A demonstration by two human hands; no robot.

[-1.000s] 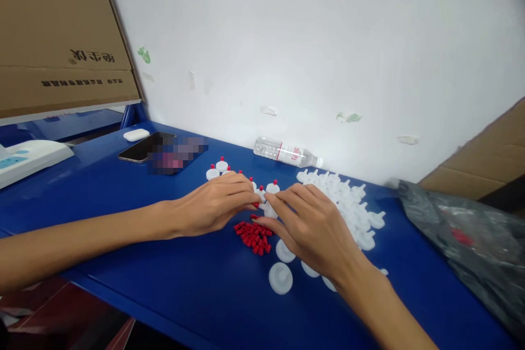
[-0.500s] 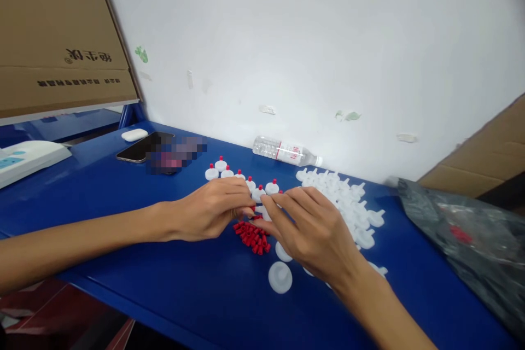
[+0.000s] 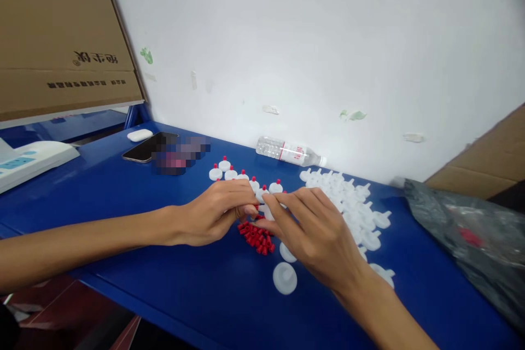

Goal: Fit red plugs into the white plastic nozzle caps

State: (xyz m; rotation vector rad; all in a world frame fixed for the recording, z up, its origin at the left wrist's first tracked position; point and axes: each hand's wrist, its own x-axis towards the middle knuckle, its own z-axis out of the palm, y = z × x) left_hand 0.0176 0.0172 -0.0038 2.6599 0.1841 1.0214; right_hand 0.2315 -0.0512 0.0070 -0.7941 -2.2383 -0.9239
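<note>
Both of my hands meet above the blue table (image 3: 172, 279). My right hand (image 3: 322, 229) pinches a white round nozzle cap (image 3: 268, 213) by its disc, its thin spout pointing left. At that spout, the fingers of my left hand (image 3: 219, 210) are pinched together on a small red cap, mostly hidden by the fingertips. Just below lies a pile of loose red caps (image 3: 258, 239). Behind my hands stand several white nozzle caps with red tips (image 3: 231, 174). To the right spreads a heap of bare white nozzle caps (image 3: 356, 205); another white cap (image 3: 284, 278) lies near my right wrist.
A clear water bottle (image 3: 289, 152) lies along the wall. At the left are a phone (image 3: 143, 149), a white case (image 3: 140, 135), a white device (image 3: 39, 158) and a cardboard box (image 3: 69, 27). A grey plastic bag (image 3: 455, 229) rests on the right side.
The view has shifted slightly, so everything sits a little further right. My hands keep the same pinch on the white nozzle cap and red cap, with barely any movement.
</note>
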